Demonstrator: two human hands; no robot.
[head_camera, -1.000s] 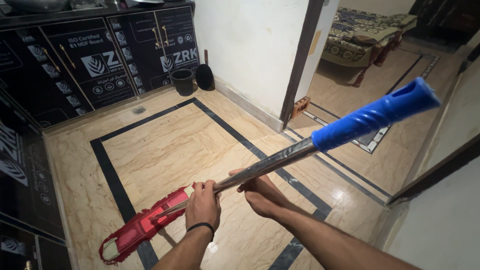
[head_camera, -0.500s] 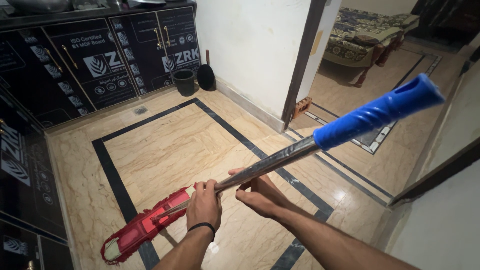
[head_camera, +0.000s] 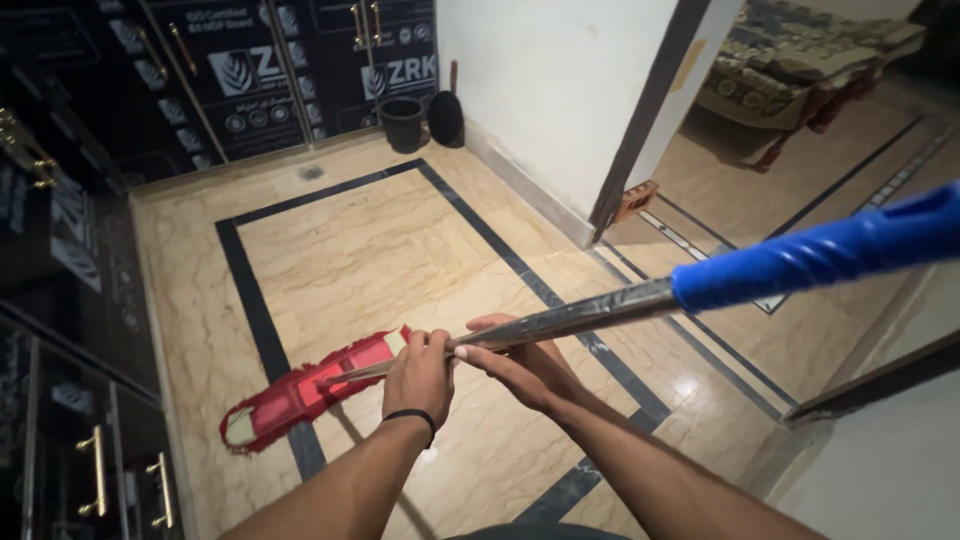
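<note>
— Head view: where is the mop (head_camera: 300, 395), and what are the hands doing?

— Its red flat pad lies on the marble floor (head_camera: 340, 250), ahead and left of the hands. The left hand (head_camera: 420, 375) is wrapped around the metal pole (head_camera: 560, 320); the right hand (head_camera: 520, 365) cups it just behind, fingers curled.

— How would it handle?

— Probably light and stiff, head-heavy at the pad. The bare metal looks slippery; the ribbed blue grip (head_camera: 820, 255), up and right of the hands, seems the surer hold.
</note>
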